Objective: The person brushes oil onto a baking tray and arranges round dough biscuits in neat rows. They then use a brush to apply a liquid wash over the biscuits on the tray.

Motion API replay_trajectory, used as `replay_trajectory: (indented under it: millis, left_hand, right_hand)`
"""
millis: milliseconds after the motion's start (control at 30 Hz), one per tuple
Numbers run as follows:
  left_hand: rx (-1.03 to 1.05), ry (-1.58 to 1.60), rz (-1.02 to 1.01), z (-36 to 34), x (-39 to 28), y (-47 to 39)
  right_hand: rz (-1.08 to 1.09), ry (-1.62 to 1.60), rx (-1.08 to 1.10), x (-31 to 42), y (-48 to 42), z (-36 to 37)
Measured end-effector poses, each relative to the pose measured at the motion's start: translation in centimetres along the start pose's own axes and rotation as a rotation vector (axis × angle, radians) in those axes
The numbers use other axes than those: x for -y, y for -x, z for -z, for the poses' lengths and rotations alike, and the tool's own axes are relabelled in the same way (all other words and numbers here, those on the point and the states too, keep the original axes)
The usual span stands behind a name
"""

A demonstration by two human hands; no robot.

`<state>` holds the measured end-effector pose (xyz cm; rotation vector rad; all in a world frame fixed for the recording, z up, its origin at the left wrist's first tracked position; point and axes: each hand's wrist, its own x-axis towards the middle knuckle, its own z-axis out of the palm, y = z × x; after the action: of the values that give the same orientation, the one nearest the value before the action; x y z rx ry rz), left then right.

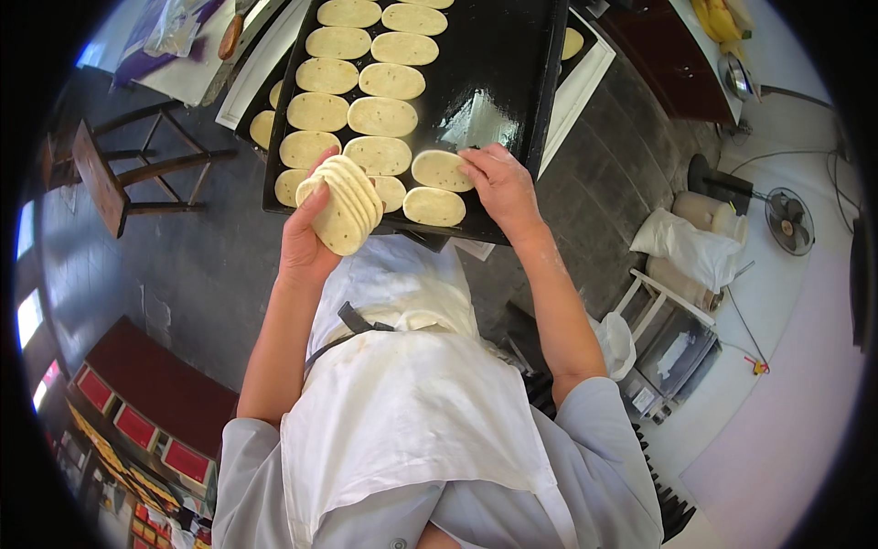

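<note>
A fanned stack of flat oval dough pieces [341, 213] is gripped in my left hand [305, 243], above the near left corner of a black baking tray [507, 41]. My right hand [504, 189] pinches the right end of one oval dough piece [439, 170] at the tray's surface. Just nearer to me lies another dough oval [434, 206]. Two columns of such ovals [383, 117] cover the tray's left part, some partly hidden behind the stack. The dark bare surface on the right has a shiny, oily-looking patch [480, 120].
Beneath this tray is another tray with dough ovals [263, 129]. A wooden stool [103, 178] lies or stands tilted to the left. A wooden-handled tool [232, 36] rests on the table at upper left. To the right are a fan [789, 219] and a white sack [686, 247].
</note>
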<state>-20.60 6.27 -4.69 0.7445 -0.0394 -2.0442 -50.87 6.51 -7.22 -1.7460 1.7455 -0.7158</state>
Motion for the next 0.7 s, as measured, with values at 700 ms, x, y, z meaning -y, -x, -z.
replay_trajectory:
  millis: [700]
  left_hand:
    - [0.012,0.048,-0.047,-4.0,6.7,-3.6]
  right_hand:
    - [-0.45,-0.836,0.185,5.0,0.6,1.5]
